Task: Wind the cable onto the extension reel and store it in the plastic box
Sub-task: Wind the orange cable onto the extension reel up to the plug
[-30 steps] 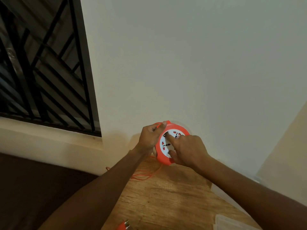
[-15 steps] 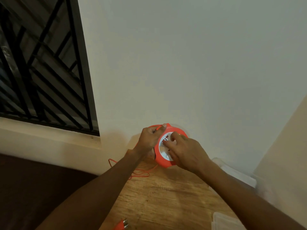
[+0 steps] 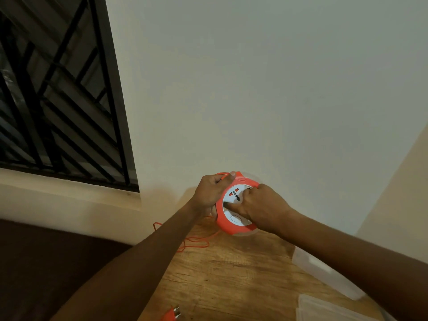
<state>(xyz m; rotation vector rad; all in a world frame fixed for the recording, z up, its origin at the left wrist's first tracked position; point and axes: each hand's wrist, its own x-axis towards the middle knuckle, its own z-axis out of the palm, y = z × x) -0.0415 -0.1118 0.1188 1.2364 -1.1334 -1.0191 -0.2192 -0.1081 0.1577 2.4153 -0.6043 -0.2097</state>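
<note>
- The extension reel (image 3: 228, 222), orange with a white socket face, is held up above the far end of the wooden table (image 3: 231, 274), close to the pale wall (image 3: 254, 89)
- The left hand (image 3: 209, 193) grips the reel's left rim, fingers curled round it and the thumb lying along the top edge, where a strand of orange cable (image 3: 192, 240) passes under it
- The right hand (image 3: 261, 209) lies over the reel's right side, fingers bent onto the white face and one fingertip pressed near the socket holes; its grasp on the far rim is hidden
- Loose cable hangs from the reel's lower left and lies in thin loops on the table, beside the left forearm
- The orange plug (image 3: 172, 315) lies on the table at the bottom edge, well apart from the reel
- The clear plastic box (image 3: 324, 274) sits at the table's right, partly hidden by the right forearm, with its lid (image 3: 324, 309) lying flat nearer the camera
- A barred window (image 3: 58, 89) fills the upper left
</note>
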